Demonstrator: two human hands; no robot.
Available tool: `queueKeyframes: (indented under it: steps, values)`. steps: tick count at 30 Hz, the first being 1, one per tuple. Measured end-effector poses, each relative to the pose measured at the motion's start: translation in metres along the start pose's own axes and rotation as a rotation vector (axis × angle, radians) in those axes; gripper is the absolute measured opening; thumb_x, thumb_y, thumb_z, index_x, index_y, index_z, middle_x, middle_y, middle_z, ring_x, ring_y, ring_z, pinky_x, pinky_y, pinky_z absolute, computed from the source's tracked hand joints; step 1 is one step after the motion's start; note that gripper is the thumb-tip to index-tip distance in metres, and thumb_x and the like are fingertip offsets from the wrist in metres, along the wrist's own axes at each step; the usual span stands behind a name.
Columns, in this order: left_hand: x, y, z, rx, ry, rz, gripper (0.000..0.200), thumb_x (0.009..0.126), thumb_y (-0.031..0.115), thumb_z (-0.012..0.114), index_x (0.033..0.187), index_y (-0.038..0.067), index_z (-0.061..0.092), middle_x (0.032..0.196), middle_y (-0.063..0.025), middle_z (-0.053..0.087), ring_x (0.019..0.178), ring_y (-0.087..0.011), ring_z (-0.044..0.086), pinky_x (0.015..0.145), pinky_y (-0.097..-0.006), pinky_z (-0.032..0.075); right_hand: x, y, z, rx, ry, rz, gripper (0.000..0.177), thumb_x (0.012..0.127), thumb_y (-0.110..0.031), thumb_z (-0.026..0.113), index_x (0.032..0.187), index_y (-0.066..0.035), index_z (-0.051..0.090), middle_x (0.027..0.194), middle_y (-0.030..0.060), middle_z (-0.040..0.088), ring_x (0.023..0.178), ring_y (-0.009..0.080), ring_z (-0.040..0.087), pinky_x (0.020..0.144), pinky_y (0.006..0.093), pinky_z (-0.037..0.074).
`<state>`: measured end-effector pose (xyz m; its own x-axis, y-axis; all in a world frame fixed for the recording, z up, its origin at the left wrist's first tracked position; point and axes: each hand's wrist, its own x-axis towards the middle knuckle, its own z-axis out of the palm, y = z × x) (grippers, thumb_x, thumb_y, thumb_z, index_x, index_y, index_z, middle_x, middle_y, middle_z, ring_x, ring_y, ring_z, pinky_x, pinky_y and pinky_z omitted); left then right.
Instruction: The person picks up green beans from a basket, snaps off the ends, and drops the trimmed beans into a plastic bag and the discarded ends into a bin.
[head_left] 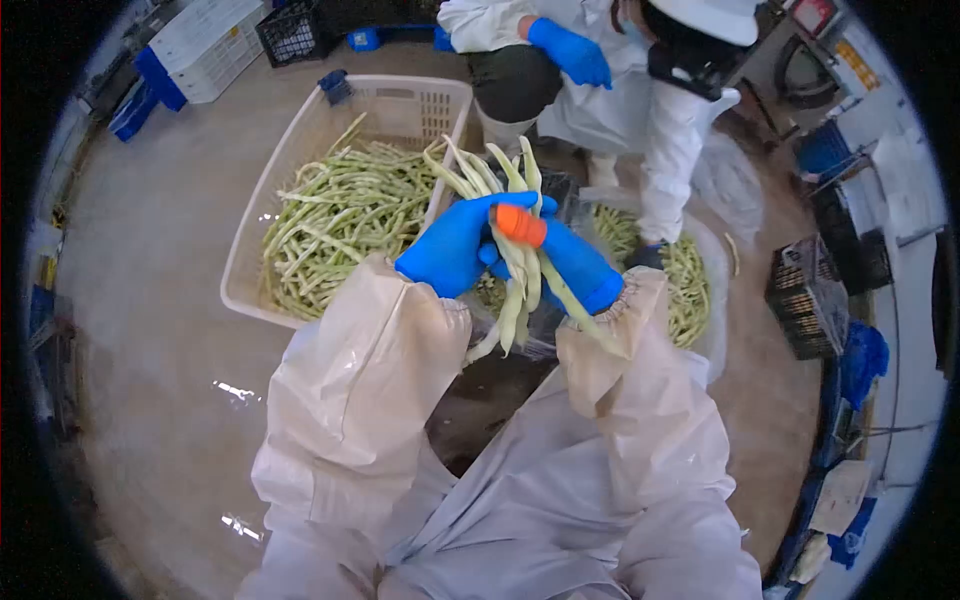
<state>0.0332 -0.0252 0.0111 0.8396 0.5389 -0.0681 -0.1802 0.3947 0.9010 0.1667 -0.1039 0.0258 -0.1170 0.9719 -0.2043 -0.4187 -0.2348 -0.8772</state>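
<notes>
A bunch of long, pale green beans (517,280) is held upright between my two blue-gloved hands, with its ends sticking out above and below. My left hand (445,250) is closed around the bunch from the left side. From the right, my right hand (580,268) grips the same bunch. An orange cover (520,226), seemingly on my right thumb, presses across the front of the beans. The fingers behind the bunch are partly hidden. One bean hangs down over my right sleeve.
A large white basket (240,250) heaped with beans (345,220) stands at the left. Opposite, a co-worker's dark-gloved hand (645,257) reaches among beans (686,290) on plastic sheeting. Their other blue-gloved hand (570,50) is raised. A dark crate (808,297) sits at the right.
</notes>
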Motion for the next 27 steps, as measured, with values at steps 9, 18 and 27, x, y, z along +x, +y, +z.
queueKeyframes:
  steps: [9,18,27]
  values:
    - [0.019,0.017,-0.031,-0.736,0.284,0.108,0.041,0.091,0.027,0.049,0.120,-0.002,0.049,0.118,-0.0197,0.055,0.111,-0.0291,0.052,0.099,-0.0411,0.040,0.010,0.034,-0.008,-0.189,-0.004,-0.289,0.045,0.094,-0.036,0.047,0.127,-0.005,0.046,0.112,0.0087,0.057,0.087,0.0161,0.058,0.072,0.0259,0.050]
    - [0.000,0.038,-0.082,-0.790,0.435,0.487,0.014,0.084,0.015,0.054,0.080,0.002,0.053,0.074,-0.0114,0.058,0.076,-0.0249,0.057,0.093,-0.0449,0.043,0.022,-0.002,-0.049,-0.098,0.116,0.035,0.063,0.091,-0.056,0.038,0.103,0.000,0.063,0.062,-0.0009,0.052,0.049,0.0059,0.043,0.043,0.0210,0.028]
    - [0.008,0.017,-0.080,-0.814,0.355,0.303,0.014,0.083,0.008,0.050,0.093,-0.002,0.054,0.085,-0.0136,0.059,0.085,-0.0262,0.058,0.093,-0.0427,0.044,0.019,-0.004,-0.005,-0.784,0.241,-0.062,0.029,0.082,-0.028,0.065,0.094,-0.002,0.066,0.063,0.0065,0.060,0.053,0.0117,0.054,0.049,0.0284,0.041]
